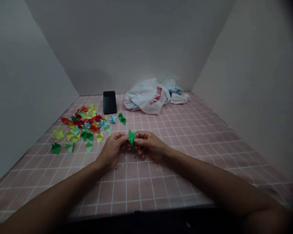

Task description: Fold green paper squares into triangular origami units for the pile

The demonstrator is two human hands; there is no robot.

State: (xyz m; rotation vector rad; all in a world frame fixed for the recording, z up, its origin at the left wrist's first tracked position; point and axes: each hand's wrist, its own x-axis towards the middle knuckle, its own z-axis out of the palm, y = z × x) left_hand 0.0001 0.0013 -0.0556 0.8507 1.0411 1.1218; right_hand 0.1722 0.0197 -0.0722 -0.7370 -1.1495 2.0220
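My left hand (112,150) and my right hand (148,145) meet at the middle of the pink tiled surface (171,182). Between their fingertips they pinch a green folded paper piece (131,138), partly hidden by my fingers. To the left lies a scattered heap of small folded paper pieces (85,125) in red, orange, yellow, light blue and green. A loose dark green piece (122,118) rests just beyond my hands, on the heap's right edge.
A black smartphone (109,102) lies face up at the back. To its right sit a white plastic bag with red print (146,97) and crumpled white and blue plastic (173,91). Pale walls (39,81) rise on the left, back and right.
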